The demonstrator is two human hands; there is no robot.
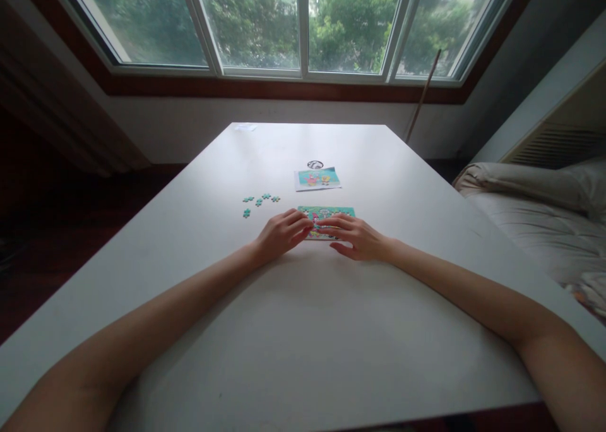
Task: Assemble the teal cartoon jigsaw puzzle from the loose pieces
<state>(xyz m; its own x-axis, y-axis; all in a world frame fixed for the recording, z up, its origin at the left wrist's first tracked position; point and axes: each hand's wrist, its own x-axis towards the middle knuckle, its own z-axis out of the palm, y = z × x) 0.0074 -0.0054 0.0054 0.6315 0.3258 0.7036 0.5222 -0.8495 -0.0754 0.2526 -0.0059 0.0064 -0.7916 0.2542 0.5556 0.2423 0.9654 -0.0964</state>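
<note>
A partly assembled jigsaw puzzle (348, 211) with a teal, colourful cartoon picture lies flat on the white table. My left hand (284, 231) rests over its left side, fingers curled together and the thumb tucked close; whatever is between the fingertips is too small to make out. Across the puzzle's right and middle part reach the fingers of my right hand (357, 235), stretched out with the thumb apart below them. The fingertips of both hands nearly meet over the picture and hide much of it. Several loose teal puzzle pieces (259, 202) are scattered to the left.
Behind the puzzle lies a printed picture sheet (318, 178), with a round black-and-white item (315, 164) beyond it. A clear or whitish scrap (245, 127) sits at the far left corner of the white table (303, 331). A bed (521, 217) stands to the right.
</note>
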